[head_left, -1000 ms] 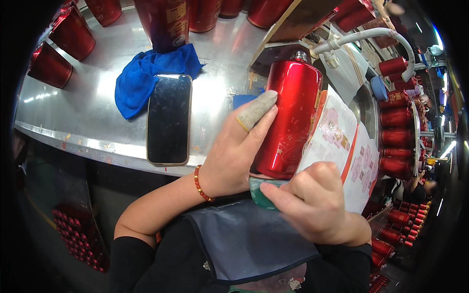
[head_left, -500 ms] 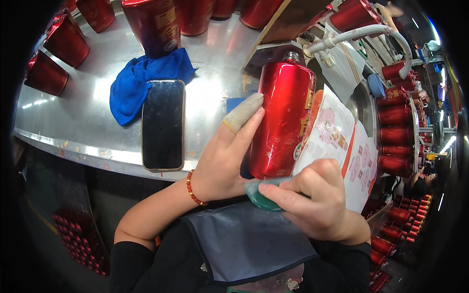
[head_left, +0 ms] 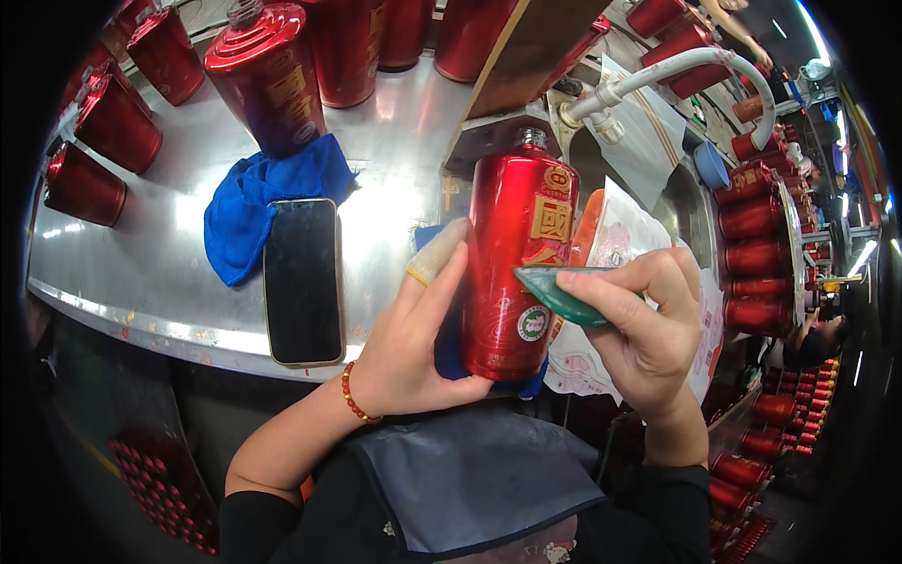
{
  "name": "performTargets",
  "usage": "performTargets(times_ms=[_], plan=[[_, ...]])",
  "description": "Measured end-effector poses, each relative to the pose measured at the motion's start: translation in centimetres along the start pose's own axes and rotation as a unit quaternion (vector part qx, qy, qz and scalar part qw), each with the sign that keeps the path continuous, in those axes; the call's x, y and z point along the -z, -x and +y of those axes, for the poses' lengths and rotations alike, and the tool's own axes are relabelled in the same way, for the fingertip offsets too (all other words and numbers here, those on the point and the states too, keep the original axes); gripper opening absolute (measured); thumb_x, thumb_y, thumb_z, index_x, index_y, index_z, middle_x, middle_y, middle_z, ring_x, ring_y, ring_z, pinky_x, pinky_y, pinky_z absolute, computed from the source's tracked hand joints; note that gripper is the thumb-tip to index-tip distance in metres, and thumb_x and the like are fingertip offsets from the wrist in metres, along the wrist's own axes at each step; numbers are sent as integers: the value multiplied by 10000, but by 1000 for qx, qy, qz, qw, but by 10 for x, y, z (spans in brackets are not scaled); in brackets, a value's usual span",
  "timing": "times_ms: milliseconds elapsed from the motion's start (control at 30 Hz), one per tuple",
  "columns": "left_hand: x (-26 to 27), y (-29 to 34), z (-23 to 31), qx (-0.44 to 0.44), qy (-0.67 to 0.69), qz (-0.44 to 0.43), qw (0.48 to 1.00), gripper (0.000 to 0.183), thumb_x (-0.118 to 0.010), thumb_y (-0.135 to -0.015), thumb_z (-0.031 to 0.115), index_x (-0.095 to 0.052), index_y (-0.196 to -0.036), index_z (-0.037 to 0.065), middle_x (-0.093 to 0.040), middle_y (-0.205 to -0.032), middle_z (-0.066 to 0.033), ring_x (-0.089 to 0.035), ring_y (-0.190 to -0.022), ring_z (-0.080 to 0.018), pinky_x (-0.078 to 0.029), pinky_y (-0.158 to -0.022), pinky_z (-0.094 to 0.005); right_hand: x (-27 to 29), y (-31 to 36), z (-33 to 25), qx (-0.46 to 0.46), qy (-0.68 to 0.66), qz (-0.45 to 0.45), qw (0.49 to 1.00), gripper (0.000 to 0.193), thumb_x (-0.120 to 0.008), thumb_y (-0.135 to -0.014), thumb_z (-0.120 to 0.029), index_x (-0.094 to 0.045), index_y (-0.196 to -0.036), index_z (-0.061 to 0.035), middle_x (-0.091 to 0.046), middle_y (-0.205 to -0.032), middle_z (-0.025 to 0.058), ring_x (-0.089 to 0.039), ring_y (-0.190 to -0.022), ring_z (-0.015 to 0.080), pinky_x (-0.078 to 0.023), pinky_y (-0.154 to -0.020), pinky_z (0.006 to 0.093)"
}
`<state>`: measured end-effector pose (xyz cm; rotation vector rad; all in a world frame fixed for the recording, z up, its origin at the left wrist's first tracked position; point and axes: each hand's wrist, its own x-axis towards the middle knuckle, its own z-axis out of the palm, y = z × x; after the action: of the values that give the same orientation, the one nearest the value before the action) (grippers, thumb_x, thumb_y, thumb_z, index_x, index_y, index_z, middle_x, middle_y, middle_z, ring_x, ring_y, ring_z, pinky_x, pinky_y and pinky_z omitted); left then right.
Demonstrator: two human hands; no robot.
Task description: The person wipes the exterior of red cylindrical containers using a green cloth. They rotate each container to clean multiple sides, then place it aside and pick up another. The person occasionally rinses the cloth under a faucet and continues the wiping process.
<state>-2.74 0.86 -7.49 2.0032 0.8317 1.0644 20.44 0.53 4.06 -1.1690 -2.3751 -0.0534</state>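
A glossy red bottle (head_left: 498,273) with gold characters and a round white-and-green mark lies on its side, its clear neck pointing away from me. My left hand (head_left: 404,357) grips its left side and base. A pale finger cot covers one of that hand's fingers. Pinched between the thumb and fingers of my right hand (head_left: 648,329) is a flat green scraper (head_left: 573,299), its tip at the bottle's printed face by the lower gold character. Some blue cloth shows beneath the bottle. Printed decal sheets (head_left: 592,357) lie just right of it, partly behind my right hand.
A black phone (head_left: 303,282) and a crumpled blue cloth (head_left: 240,216) rest on the metal table (head_left: 169,254). Several red bottles (head_left: 268,80) stand along the far side. A wooden board (head_left: 512,56) and a white curved pipe (head_left: 695,61) rise beyond the bottle; a rack of red bottles stands right.
The bottle has rolled so its printed face turns up. My right hand has lifted the scraper from below the base to the printed face. My left hand still holds the bottle.
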Motion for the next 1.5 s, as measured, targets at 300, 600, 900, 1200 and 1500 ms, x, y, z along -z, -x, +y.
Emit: performTargets(times_ms=[300,600,900,1200,1500], plan=[[1,1,1,10,-21,-6,1000,1132,-885,-692,219,-260,-1585,-85,-317,-1616,-308,-378,-1478,-459,-389,-1186,-451,1,-8,2,20,-23,-12,999,430,-781,-620,-36,-799,-1048,-80,-576,-826,8,-524,-755,214,-434,-632,329],[2,-1,3,13,-34,-8,999,1131,-885,-684,231,-270,-1577,-90,-347,-1591,-318,-417,-1450,-464,-418,-1161,-451,2,-12,10,-13,-22,8,1000,452,-855,-623,-3,-811,-1060,-113,-551,-798,0,-489,-744,205,-383,-652,328],[1,-2,1,8,-24,-5,1000,1131,-892,-671,241,-288,-1564,-98,-367,-1579,-317,-440,-1432,-461,-449,-1132,-441,-8,-41,48,-113,-102,68,986,256,-845,-767,-75,-801,-1017,-109,-532,-753,36,-504,-724,211,-402,-641,340],[4,1,-4,26,-10,-47,999,1198,-902,-683,269,-210,-1591,-94,-389,-1550,-318,-442,-1420,-446,-404,-1165,-457,-2,-43,43,-77,-157,12,984,239,-860,-781,-120,-803,-1013,-110,-534,-748,38,-509,-744,199,-415,-660,348],[79,8,15,53,-213,33,975,964,-894,-785,277,-404,-1554,-37,-469,-1546,-252,-467,-1425,-391,-361,-1185,-451,-7,-21,50,69,-30,73,994,281,-824,-770,-69,-816,-1040,-143,-628,-849,-32,-515,-828,148,-421,-765,296]])
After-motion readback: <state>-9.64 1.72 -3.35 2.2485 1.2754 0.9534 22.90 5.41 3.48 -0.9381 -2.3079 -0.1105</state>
